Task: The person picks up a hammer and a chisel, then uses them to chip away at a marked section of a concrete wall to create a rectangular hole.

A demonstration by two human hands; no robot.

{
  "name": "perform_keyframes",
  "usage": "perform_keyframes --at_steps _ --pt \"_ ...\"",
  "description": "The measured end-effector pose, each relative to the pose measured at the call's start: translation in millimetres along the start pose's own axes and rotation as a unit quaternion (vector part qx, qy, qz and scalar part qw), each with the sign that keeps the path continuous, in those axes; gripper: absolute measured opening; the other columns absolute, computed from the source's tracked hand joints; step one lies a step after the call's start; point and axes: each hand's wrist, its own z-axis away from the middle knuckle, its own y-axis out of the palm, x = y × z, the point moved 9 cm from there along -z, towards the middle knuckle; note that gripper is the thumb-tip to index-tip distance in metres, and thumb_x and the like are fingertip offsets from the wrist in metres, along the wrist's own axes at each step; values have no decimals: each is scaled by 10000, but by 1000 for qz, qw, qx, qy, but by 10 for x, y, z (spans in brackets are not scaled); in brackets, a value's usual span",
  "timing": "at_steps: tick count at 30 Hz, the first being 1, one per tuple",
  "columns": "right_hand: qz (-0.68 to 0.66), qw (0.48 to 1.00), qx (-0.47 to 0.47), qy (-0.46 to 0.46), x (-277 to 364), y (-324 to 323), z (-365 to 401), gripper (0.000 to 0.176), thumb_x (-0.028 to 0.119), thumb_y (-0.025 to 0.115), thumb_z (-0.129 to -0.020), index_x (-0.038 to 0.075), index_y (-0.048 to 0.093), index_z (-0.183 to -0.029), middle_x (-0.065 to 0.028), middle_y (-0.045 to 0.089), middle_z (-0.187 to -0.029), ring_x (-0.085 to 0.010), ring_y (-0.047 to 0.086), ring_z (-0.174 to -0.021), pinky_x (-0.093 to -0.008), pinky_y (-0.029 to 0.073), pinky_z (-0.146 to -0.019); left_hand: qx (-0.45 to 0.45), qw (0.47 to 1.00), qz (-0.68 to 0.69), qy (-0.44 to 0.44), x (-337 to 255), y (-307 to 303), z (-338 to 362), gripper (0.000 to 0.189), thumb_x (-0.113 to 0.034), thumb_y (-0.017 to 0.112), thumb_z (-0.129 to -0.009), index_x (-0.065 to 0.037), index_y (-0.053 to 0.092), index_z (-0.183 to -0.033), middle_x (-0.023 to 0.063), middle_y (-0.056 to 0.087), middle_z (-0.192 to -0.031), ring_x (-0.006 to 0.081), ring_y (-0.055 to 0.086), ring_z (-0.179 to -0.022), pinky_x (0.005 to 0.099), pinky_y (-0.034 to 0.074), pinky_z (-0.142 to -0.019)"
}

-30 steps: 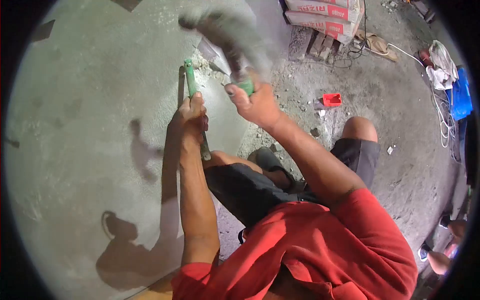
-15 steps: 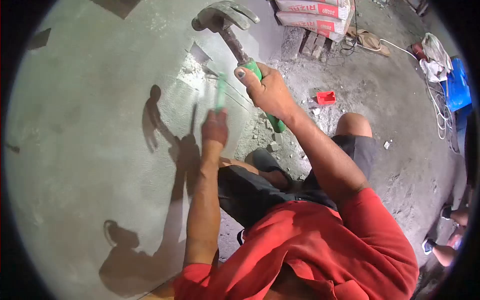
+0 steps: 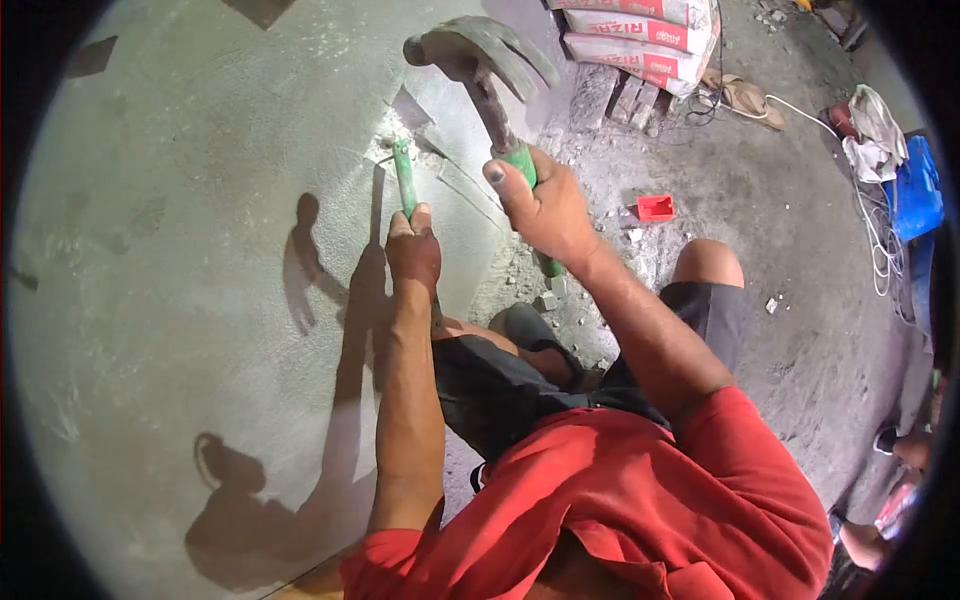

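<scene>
My right hand (image 3: 552,212) is wrapped round the green grip of a claw hammer (image 3: 492,110), thumb along the handle. The hammer is raised, its steel head up and its claw pointing right. My left hand (image 3: 413,255) grips a green chisel (image 3: 405,180) that reaches up to a chipped white patch on the grey wall (image 3: 200,270). The chisel's working tip is hard to make out. Around the patch are scored lines and a darker rectangular mark (image 3: 412,108).
Broken rubble (image 3: 548,300) lies along the wall's foot, near my shoe (image 3: 530,325). A red box (image 3: 655,208) sits on the floor. Stacked cement bags (image 3: 640,40) stand beyond. White cable (image 3: 880,250) and a blue container (image 3: 915,190) are at right, with another person's feet (image 3: 860,540) below.
The chisel and left hand, blurred before, are now sharp and slightly further left. The hammer has shifted a little right and down and stays raised. The view has moved slightly.
</scene>
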Motion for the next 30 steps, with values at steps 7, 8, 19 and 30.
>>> perform_keyframes --at_steps 7,8,19,30 --pt "145 984 89 53 -814 535 -77 602 547 593 -920 -52 633 -967 -293 640 -747 -473 658 -756 -475 513 -696 70 993 -83 -44 -424 -234 215 431 -416 455 -1016 -21 618 -961 37 529 -646 166 536 -546 329 435 -534" --pt "143 985 86 50 -785 461 -165 607 552 590 -918 -54 631 -950 -293 635 -736 -472 654 -741 -477 512 -691 69 994 -78 -36 -489 -216 165 431 -416 455 -1016 -21 618 -961 37 529 -646 166 536 -546 329 435 -534" --pt "241 959 142 41 -742 530 -307 634 597 562 -908 -20 668 -1008 -269 681 -811 -446 677 -817 -494 537 -766 120 974 175 -83 -114 -60 80 317 -350 510 -1008 -44 574 -954 -15 469 -674 91 446 -527 270 388 -457" --pt "142 985 30 88 -644 -211 -102 650 583 577 -921 -62 638 -968 -276 643 -727 -408 675 -751 -468 513 -731 94 992 -31 76 -227 359 299 358 -325 541 -1003 26 611 -1013 320 650 -936 527 610 -922 533 481 -786"
